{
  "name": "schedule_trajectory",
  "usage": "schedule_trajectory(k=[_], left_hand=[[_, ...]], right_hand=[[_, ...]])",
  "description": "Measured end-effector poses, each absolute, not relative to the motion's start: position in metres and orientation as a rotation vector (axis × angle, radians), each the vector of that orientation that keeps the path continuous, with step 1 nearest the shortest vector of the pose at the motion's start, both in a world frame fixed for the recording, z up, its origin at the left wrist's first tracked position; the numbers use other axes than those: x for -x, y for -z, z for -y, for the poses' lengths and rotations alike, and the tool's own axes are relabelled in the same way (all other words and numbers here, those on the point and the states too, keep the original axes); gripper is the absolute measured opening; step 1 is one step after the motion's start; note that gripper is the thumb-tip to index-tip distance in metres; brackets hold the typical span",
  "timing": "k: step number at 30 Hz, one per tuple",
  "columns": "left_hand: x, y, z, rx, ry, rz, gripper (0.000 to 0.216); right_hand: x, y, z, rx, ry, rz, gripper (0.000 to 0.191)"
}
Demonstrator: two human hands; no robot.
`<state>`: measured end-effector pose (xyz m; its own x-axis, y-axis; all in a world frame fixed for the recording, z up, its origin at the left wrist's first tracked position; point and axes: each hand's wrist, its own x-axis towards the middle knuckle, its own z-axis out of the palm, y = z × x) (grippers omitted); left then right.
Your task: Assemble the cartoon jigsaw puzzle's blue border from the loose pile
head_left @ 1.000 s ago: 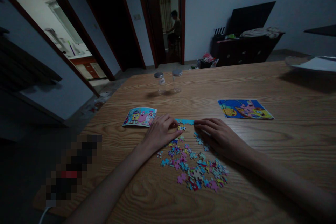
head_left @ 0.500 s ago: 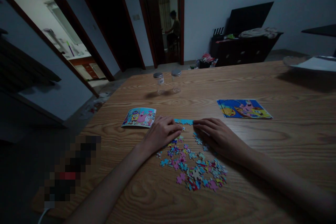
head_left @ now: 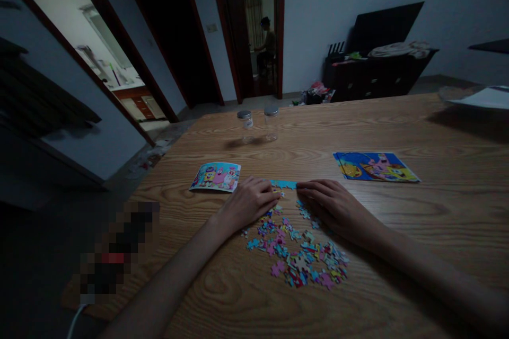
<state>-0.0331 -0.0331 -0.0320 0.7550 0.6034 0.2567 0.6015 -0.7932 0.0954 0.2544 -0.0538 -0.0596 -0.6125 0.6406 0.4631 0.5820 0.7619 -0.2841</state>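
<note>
Head view: two hands flank one blue puzzle strip [head_left: 284, 184] at twelve o'clock from one heap of puzzle pieces [head_left: 301, 263], too many to count. The left hand [head_left: 251, 198], half curled, is by the strip's left end; the right hand [head_left: 332, 200], fingers together and nearly straight, meets its right end. Whether either grips anything, I cannot tell. From the heap, one picture card [head_left: 217, 177] lies toward half past ten, a second card [head_left: 376, 167] toward half past one, two jars [head_left: 247, 127] toward half past eleven.

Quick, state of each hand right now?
Left hand: loosely curled by the puzzle pieces; grip cannot be told.
Right hand: loosely curved at the blue strip; grip cannot be told.
</note>
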Motion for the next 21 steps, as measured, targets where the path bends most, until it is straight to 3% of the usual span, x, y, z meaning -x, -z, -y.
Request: schedule_trajectory(k=[21], left_hand=[[0.031,0.045,0.031,-2.732,-0.63,-1.099,0.025]], right_hand=[[-0.255,0.059,0.054,0.912,-0.162,2.388,0.031]])
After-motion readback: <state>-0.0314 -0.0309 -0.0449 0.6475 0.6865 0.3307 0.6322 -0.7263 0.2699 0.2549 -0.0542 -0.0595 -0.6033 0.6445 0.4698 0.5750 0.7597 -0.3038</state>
